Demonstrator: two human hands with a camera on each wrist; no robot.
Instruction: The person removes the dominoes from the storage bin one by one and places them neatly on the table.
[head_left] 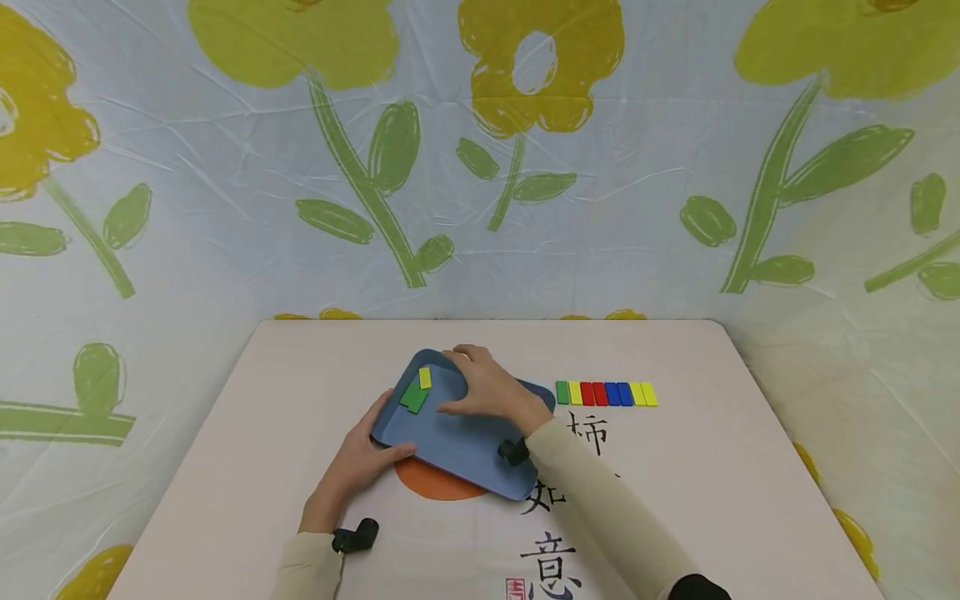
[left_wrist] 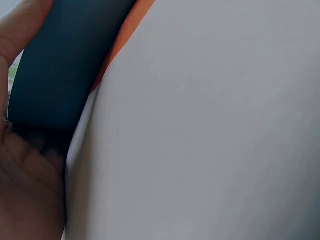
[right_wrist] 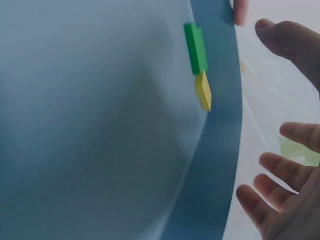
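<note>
**Blue tray (head_left: pixel 457 442) gripped at its 9 o'clock end, three tiles gathered near that side**

Taking the tray's middle as the clock's centre, the left hand (head_left: pixel 362 461) holds the end at 9 o'clock: the thumb lies along the near rim and, in the left wrist view, the other fingers tuck in below the outer wall. That grip probably serves to steady the tray at the angle it takes across the counter (head_left: pixel 690 492); whether its whole base rests on the surface I cannot tell.

The right hand (head_left: pixel 489 385) is over the 1 o'clock side, thumb and fingers spread wide with nothing visible between them. Its forearm comes in from 4 o'clock, reaching across the tray's floor.

Inside, toward 10 o'clock, two green tiles (head_left: pixel 415 397) lie slightly offset, a yellow tile (head_left: pixel 425 378) just beyond. Bunched toward one end, they leave most of the floor bare, perhaps because the tray was tipped that way.

Outside, toward 3 o'clock, a row of eight tiles (head_left: pixel 601 394) runs green, yellow, two red, two blue, two yellow, set closely side by side, presumably to keep the line straight. An orange disc (head_left: pixel 438 485) shows from under the tray at 7 o'clock; black brush characters (head_left: pixel 551 568) run down from 3 to 5 o'clock.
</note>
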